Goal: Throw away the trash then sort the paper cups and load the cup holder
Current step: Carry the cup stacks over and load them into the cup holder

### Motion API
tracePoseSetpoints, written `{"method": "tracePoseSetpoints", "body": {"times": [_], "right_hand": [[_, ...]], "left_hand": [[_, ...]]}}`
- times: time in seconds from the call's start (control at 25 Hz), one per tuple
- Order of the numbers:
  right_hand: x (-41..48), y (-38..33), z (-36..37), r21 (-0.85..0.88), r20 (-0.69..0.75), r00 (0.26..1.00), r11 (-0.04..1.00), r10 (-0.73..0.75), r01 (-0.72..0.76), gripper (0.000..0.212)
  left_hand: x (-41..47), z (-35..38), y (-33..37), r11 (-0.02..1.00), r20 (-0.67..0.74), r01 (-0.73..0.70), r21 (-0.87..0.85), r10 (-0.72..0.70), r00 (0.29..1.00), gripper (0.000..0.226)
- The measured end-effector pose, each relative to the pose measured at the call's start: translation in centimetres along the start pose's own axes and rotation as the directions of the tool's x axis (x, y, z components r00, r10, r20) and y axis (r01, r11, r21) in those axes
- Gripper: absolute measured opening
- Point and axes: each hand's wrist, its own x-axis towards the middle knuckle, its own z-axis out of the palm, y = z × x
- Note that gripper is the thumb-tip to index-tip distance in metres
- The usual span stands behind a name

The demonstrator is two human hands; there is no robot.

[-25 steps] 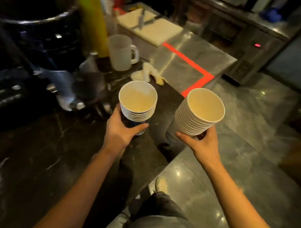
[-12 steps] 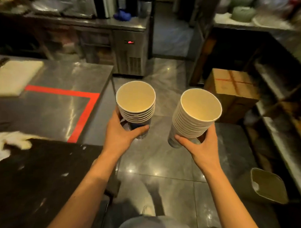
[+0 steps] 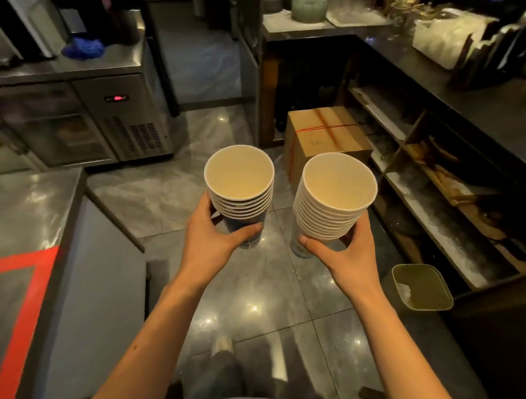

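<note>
My left hand (image 3: 212, 239) grips a stack of several nested paper cups (image 3: 240, 183) with dark blue sides, held upright at chest height over the tiled floor. In my right hand (image 3: 347, 256) is a taller stack of several white-sided paper cups (image 3: 335, 199), tilted slightly to the right. Both stacks show empty cream insides. The two stacks are apart, side by side. No cup holder is in view.
A small trash bin (image 3: 419, 290) with white scraps stands on the floor at the right. A taped cardboard box (image 3: 325, 136) sits ahead. Open shelves (image 3: 452, 200) run under the right counter. A steel table (image 3: 30, 251) with red tape lies left, a fridge unit (image 3: 127, 117) beyond.
The view has swung right, away from the dark counter with the jug and cutting board, toward the floor, the box and the shelves. Both hands still hold their cup stacks.
</note>
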Motion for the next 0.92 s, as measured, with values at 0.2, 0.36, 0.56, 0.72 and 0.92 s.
{"method": "tracePoseSetpoints", "body": {"times": [0.2, 0.36, 0.56, 0.72, 0.92], "right_hand": [[7.2, 2.1, -1.2, -0.053, -0.103, 0.993, 0.997, 0.057, -0.063, 0.088], [14.4, 4.0, -1.9, -0.091, -0.204, 0.974, 0.989, 0.095, -0.115, 0.087], [22.6, 6.3, -4.0, -0.118, -0.366, 0.919, 0.971, 0.150, -0.206, 0.088], [27.5, 8.9, -7.3, -0.110, -0.484, 0.852, 0.953, 0.198, -0.284, 0.091], [34.2, 14.5, -13.7, -0.084, -0.585, 0.778, 0.937, 0.230, -0.340, 0.091]], "left_hand": [[9.8, 4.9, -0.4, 0.999, 0.092, -0.020, -0.033, 0.023, 0.996, 0.089], [19.4, 9.1, -0.3, 0.994, 0.192, -0.067, -0.082, 0.082, 0.978, 0.087], [30.4, 16.3, 0.5, 0.988, 0.330, -0.079, -0.132, 0.119, 0.936, 0.092], [36.7, 23.9, 1.1, 0.981, 0.445, -0.105, -0.164, 0.168, 0.880, 0.091], [43.1, 35.8, 1.8, 0.973, 0.548, -0.142, -0.182, 0.220, 0.807, 0.093]]}}
